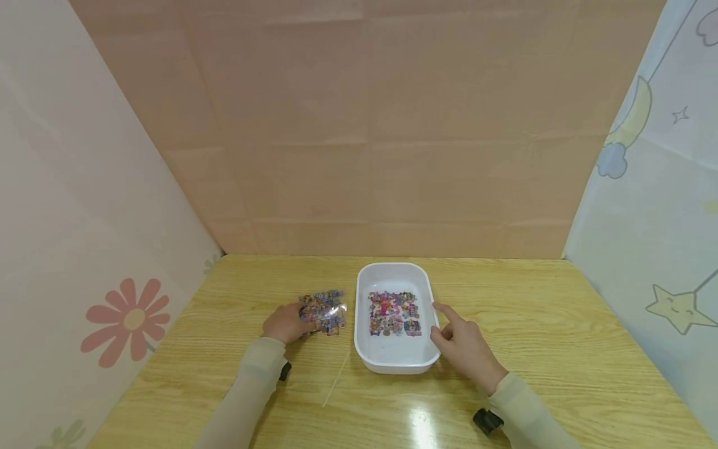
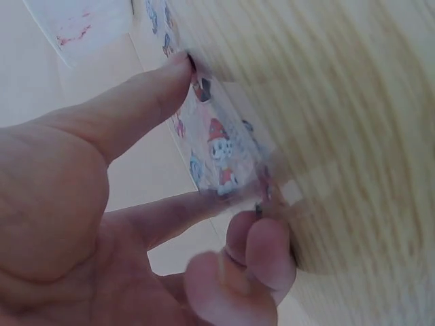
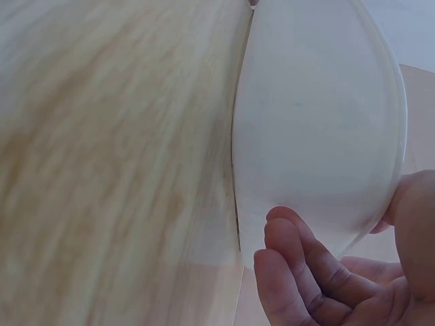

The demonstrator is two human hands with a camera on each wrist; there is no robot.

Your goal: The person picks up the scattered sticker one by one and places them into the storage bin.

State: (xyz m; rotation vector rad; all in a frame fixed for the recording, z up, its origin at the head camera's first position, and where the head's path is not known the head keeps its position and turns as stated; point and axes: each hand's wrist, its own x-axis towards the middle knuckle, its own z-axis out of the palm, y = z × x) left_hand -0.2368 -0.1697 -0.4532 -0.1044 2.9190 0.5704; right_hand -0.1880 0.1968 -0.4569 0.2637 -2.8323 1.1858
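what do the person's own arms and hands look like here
Both arms wear long, plain, pale cream sleeves, the left sleeve and right sleeve ending near the wrist. The left hand and right hand are ungloved. A small black fitting shows at each wrist, left fitting and right fitting.

Two hands, one tray, printed pieces: count unclear.

A: Any txt to read, e.g. on the stickers in the white tray?
B: Nope, pics are too sm. & blurry in head cam to make out any.
A: And the clear sheet, L of it?
B: Same, even w/ L wrist cam. No legible wds., nos., labels or brands in any view.
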